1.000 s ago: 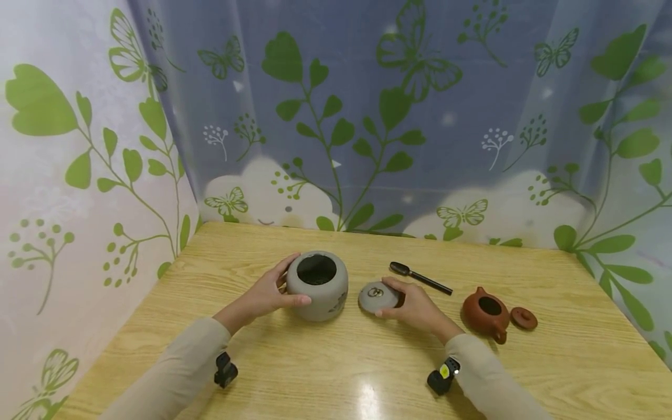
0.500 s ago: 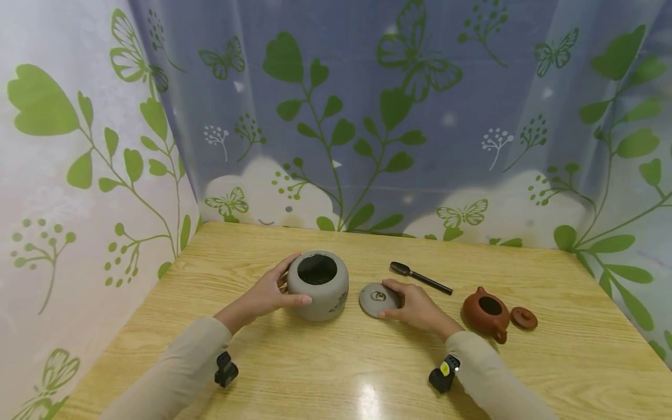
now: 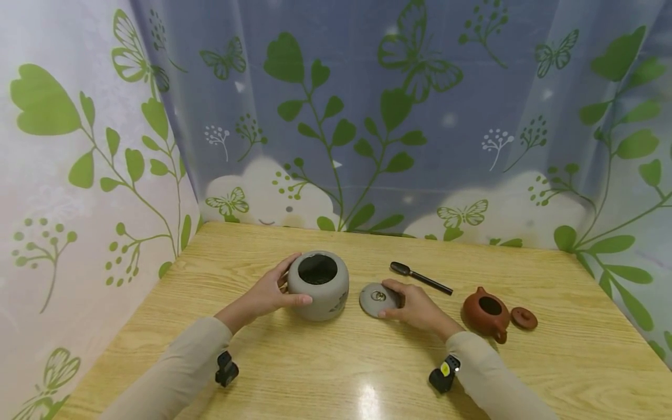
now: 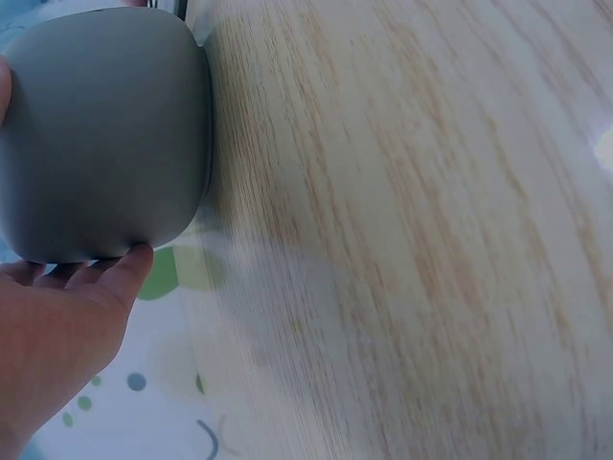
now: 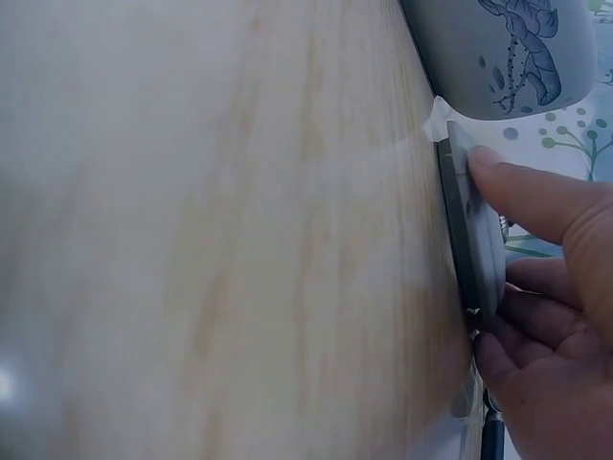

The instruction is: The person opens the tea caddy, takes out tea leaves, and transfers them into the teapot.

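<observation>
A round grey jar (image 3: 318, 303) stands uncovered on the table, its dark opening facing up. My left hand (image 3: 268, 291) grips its left side, thumb across the front and fingers round the back. In the right wrist view, the jar (image 5: 522, 57) bears a dark blue lotus drawing. Just right of it lies its flat grey lid (image 3: 374, 303), with a metal ring on top. My right hand (image 3: 417, 306) holds the lid by its right edge between thumb and fingers. Seen from the right wrist, the lid (image 5: 479, 225) sits level, close against the tabletop.
Behind the right hand lies a black-handled brush or scoop (image 3: 422, 280). A reddish-brown clay teapot (image 3: 475, 315) stands uncovered farther right, with its small lid (image 3: 524, 318) beside it. Patterned curtains (image 3: 336, 116) border the wooden table (image 3: 294, 373) at the back and sides.
The grey lid, slightly tilted a second ago, has come down flat and shifted a touch toward me and to the right with my right hand. The left hand and jar hold still.
</observation>
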Demonstrator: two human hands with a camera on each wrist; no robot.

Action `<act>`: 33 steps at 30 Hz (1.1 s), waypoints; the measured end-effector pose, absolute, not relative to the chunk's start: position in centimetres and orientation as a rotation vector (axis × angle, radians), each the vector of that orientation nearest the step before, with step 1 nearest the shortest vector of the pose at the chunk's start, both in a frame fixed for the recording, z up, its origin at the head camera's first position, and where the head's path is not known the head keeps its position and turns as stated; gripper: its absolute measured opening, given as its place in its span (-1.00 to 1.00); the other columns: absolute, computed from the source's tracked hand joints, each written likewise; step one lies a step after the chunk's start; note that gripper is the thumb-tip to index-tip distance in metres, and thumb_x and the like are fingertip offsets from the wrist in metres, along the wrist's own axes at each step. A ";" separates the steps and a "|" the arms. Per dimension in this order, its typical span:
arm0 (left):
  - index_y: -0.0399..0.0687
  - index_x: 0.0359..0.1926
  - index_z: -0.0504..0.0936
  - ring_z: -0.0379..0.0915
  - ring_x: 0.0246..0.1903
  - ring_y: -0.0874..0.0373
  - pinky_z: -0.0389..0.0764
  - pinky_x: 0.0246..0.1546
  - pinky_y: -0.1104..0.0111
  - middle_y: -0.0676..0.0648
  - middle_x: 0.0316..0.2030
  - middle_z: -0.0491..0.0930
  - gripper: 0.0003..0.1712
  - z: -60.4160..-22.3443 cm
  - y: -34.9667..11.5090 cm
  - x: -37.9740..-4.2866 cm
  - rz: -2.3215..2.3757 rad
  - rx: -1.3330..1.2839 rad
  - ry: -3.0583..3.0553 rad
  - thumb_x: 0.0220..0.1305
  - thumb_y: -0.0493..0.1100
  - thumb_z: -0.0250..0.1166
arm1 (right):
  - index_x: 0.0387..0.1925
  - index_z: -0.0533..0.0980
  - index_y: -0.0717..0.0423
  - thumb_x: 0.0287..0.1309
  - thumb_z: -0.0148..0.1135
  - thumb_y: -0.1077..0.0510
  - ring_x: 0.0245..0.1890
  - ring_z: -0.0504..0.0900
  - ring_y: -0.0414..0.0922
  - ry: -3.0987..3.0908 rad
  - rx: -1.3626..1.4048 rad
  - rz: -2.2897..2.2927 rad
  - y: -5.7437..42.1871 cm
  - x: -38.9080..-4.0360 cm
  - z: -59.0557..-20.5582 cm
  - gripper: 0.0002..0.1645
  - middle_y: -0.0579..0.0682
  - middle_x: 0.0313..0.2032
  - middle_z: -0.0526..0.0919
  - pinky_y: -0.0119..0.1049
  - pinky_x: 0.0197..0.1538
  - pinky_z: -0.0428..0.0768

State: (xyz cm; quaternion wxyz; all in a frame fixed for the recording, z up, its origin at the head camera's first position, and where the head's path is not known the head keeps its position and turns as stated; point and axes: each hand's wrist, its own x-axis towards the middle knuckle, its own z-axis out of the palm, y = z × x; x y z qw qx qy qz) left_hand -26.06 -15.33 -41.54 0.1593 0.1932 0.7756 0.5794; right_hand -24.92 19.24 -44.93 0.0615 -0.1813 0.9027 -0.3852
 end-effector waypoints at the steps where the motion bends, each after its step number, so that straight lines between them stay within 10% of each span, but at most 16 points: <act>1: 0.10 0.52 -0.11 -0.17 0.46 -0.05 0.08 0.39 0.02 -0.04 0.49 -0.10 0.18 -41.5 -15.3 -26.1 1.657 0.552 2.215 0.06 -0.07 0.50 | 0.33 0.31 0.25 0.02 0.46 0.01 0.18 0.47 0.07 2.726 -0.538 -1.176 19.2 -24.9 -44.9 -0.10 0.20 0.25 0.43 -0.02 0.19 0.45; 33: 0.12 0.52 -0.13 -0.22 0.47 -0.05 0.09 0.39 0.03 -0.06 0.50 -0.16 0.19 -41.1 -15.1 -25.8 1.648 0.527 2.221 0.05 -0.06 0.49 | 0.24 0.42 0.23 0.18 0.31 0.19 0.31 0.27 0.25 3.023 -0.155 -1.402 21.1 -24.5 -43.8 -0.40 0.29 0.27 0.36 0.17 0.28 0.30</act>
